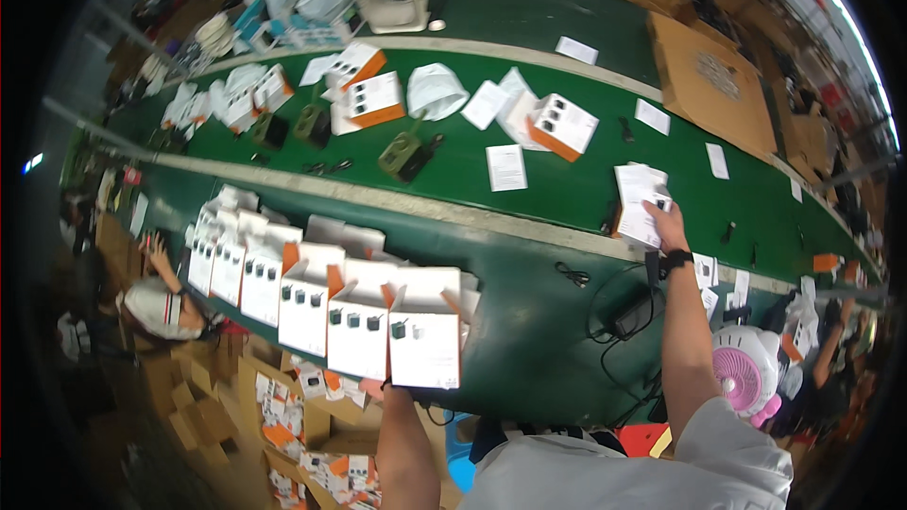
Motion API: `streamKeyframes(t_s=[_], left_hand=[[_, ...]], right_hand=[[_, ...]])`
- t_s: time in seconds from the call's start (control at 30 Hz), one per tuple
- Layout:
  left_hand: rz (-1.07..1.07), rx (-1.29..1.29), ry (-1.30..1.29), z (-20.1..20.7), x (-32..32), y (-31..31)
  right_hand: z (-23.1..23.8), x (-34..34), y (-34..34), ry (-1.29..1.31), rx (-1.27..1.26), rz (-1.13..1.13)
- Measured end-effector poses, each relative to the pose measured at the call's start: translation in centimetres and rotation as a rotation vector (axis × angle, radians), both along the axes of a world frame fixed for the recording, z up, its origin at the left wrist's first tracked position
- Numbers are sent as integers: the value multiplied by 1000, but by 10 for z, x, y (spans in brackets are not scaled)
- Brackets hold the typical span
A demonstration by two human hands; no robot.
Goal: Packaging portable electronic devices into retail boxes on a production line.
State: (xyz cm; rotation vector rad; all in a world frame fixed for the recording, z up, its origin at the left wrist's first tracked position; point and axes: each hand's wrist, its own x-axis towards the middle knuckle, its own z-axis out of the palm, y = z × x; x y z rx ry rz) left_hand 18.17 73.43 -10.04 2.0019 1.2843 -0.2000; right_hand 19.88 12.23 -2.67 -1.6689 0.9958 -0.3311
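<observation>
My right hand (pixel 669 224) reaches to the near edge of the green belt, its fingers closed round a white product box (pixel 635 200) with an orange edge. My left hand (pixel 374 387) is at the foot of a row of open-topped white and orange boxes (pixel 425 349); the boxes hide most of its fingers, so its grip does not show. The row's flaps stand up, and its boxes carry pictures of small devices. Left of the middle on the belt sits an olive-green device (pixel 403 157) with a black cable beside it.
White leaflets (pixel 506 168), plastic bags (pixel 436 92) and more boxes (pixel 564 126) lie along the belt. A black power adapter (pixel 631 316) with cables and a pink-and-white fan (pixel 742 370) are on the near bench's right. Cartons (pixel 198 416) stand below left. Other people work at both sides.
</observation>
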Motion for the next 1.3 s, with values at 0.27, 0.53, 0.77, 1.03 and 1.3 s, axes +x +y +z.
streamKeyframes(t_s=[0.27, 0.53, 0.77, 1.03, 1.3], left_hand=[[245, 119, 110, 4, 11, -16], [383, 180, 181, 3, -6, -2], [578, 226, 208, 4, 14, -7], [730, 259, 203, 8, 18, 1], [645, 170, 174, 40, 5, -4]], right_hand=[[135, -3, 207, -326, 426, 19], [182, -16, 388, -402, 640, 380], [213, 44, 459, -288, 1015, 589], [191, 167, 593, -170, 843, 877], [167, 215, 638, 12, 690, 911]])
